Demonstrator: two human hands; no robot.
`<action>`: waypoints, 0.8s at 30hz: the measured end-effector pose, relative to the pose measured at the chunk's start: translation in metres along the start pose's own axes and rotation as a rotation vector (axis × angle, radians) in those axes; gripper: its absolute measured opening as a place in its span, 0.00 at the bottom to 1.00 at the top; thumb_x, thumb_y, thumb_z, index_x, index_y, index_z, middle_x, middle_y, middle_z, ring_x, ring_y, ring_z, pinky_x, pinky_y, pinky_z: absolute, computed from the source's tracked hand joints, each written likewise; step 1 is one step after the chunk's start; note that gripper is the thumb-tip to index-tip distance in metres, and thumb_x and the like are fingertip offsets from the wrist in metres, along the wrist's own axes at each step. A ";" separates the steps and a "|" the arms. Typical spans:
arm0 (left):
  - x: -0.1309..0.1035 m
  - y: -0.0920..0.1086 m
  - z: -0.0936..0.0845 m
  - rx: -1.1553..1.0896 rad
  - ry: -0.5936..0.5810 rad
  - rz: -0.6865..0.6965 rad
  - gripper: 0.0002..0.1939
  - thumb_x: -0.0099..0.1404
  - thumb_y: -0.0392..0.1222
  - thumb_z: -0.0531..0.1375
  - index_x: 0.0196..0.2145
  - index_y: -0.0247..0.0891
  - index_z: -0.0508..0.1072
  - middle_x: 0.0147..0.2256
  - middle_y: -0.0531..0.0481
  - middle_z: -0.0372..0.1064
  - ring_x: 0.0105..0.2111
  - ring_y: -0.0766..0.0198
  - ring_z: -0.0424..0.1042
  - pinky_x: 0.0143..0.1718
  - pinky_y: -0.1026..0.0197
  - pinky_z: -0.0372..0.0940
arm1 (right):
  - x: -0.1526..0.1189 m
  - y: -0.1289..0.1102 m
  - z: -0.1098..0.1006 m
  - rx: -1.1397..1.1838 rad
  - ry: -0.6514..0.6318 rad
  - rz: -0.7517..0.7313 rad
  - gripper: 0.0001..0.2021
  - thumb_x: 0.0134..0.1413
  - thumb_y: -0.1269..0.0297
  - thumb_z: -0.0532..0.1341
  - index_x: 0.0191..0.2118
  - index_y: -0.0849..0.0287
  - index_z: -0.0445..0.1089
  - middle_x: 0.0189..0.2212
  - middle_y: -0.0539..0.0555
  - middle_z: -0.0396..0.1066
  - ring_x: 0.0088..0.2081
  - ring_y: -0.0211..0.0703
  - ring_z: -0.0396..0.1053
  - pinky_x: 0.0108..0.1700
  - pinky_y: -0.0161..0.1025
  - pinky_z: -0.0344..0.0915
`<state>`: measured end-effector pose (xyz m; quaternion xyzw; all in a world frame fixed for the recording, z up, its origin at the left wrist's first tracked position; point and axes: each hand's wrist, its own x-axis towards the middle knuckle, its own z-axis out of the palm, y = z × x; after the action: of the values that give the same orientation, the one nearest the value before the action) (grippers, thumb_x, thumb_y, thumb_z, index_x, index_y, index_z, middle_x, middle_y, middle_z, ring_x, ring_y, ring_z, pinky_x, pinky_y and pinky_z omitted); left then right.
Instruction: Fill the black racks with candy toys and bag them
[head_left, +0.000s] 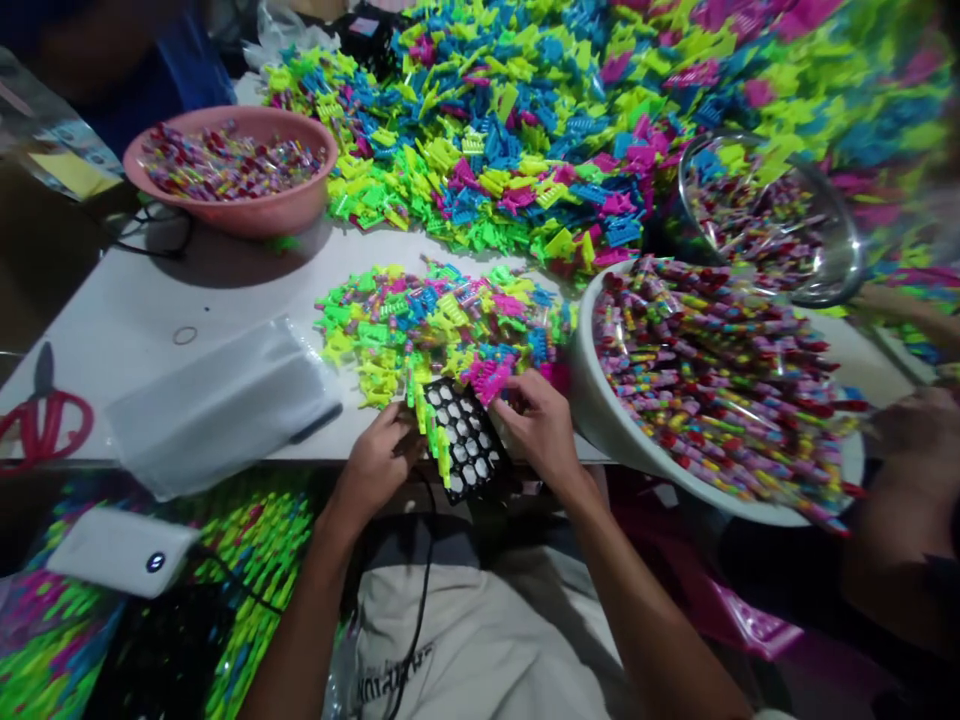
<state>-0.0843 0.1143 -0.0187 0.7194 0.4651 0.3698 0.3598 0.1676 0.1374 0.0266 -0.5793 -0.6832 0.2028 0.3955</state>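
Note:
A black tray with rows of round holes sits at the table's front edge between my hands. Yellow-green plastic pieces stand in a row along its left side. My left hand is at the tray's left edge, fingers closed on something I cannot make out. My right hand is at the upper right corner, thumb and fingers pinched beside pink plastic pieces; what they grip is too small to tell. Just beyond the tray lies a small pile of coloured plastic pieces.
A white basin of wrapped sticks stands right, a metal bowl behind it. Further back are a large coloured heap and a pink basin. Left lie plastic bags and red scissors. Other people's arms show right and upper left.

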 end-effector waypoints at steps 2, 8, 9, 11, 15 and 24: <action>0.000 0.001 0.000 0.005 0.002 -0.013 0.05 0.69 0.32 0.61 0.34 0.38 0.76 0.46 0.46 0.72 0.48 0.58 0.74 0.52 0.57 0.71 | 0.002 -0.003 0.004 -0.004 0.005 -0.040 0.04 0.61 0.64 0.64 0.36 0.56 0.77 0.31 0.51 0.66 0.34 0.43 0.64 0.40 0.39 0.64; 0.000 0.004 0.001 0.012 0.025 -0.002 0.08 0.69 0.31 0.60 0.31 0.38 0.73 0.44 0.47 0.71 0.46 0.60 0.73 0.50 0.59 0.70 | -0.019 -0.026 -0.003 0.177 0.147 0.129 0.14 0.60 0.54 0.71 0.33 0.55 0.68 0.27 0.47 0.66 0.29 0.41 0.65 0.36 0.38 0.66; 0.000 0.003 0.001 0.016 0.025 0.002 0.09 0.68 0.30 0.59 0.31 0.38 0.72 0.43 0.47 0.71 0.45 0.60 0.73 0.49 0.60 0.70 | -0.026 -0.029 -0.004 0.170 0.146 0.157 0.15 0.60 0.53 0.71 0.32 0.55 0.68 0.26 0.47 0.66 0.29 0.41 0.65 0.35 0.38 0.66; 0.000 0.002 0.001 0.025 0.016 0.009 0.09 0.68 0.28 0.59 0.31 0.38 0.72 0.42 0.48 0.70 0.43 0.61 0.73 0.46 0.61 0.69 | -0.040 -0.031 -0.005 0.162 0.078 0.187 0.13 0.63 0.54 0.69 0.34 0.56 0.70 0.28 0.49 0.70 0.30 0.42 0.69 0.37 0.38 0.68; 0.000 0.000 0.000 0.011 -0.011 0.009 0.07 0.70 0.31 0.60 0.34 0.37 0.75 0.42 0.48 0.69 0.43 0.61 0.72 0.46 0.61 0.68 | -0.071 -0.030 0.006 0.312 -0.174 0.267 0.10 0.68 0.55 0.65 0.44 0.57 0.75 0.35 0.53 0.79 0.36 0.45 0.76 0.40 0.38 0.72; 0.001 0.003 0.000 -0.010 -0.021 -0.009 0.07 0.71 0.34 0.60 0.39 0.38 0.79 0.46 0.45 0.71 0.47 0.58 0.73 0.51 0.58 0.70 | -0.096 -0.033 0.025 -0.019 -0.265 -0.033 0.06 0.74 0.64 0.57 0.46 0.56 0.71 0.36 0.56 0.78 0.36 0.47 0.77 0.39 0.39 0.71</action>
<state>-0.0823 0.1139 -0.0159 0.7192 0.4627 0.3631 0.3699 0.1283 0.0426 0.0064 -0.5400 -0.7408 0.2646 0.2994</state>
